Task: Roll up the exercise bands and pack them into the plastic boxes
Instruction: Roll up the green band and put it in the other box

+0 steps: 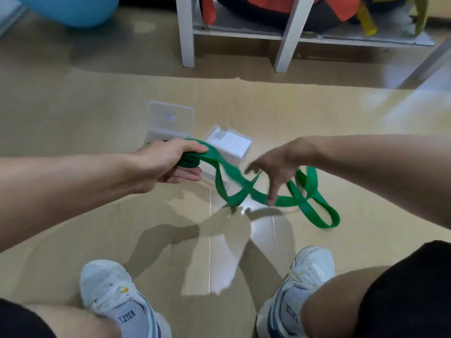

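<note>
A long green exercise band (246, 189) hangs twisted above the wooden floor. My left hand (168, 162) grips its rolled-up start, thumb on top and fingers underneath. The loose rest of the band runs right in loops and ends in a loop near the floor at the right. My right hand (275, 167) hovers over the middle of the loose part with fingers spread and pointing down, a fingertip touching the band. Two clear plastic boxes stand on the floor behind the hands: one with its lid up (170, 118) at the left, one tilted (229, 142) to its right.
My two white sneakers (114, 296) (307, 276) and bare knees fill the bottom of the view. A white shelf frame (185, 32) with bags stands at the back. A blue exercise ball (70, 8) lies at the top left.
</note>
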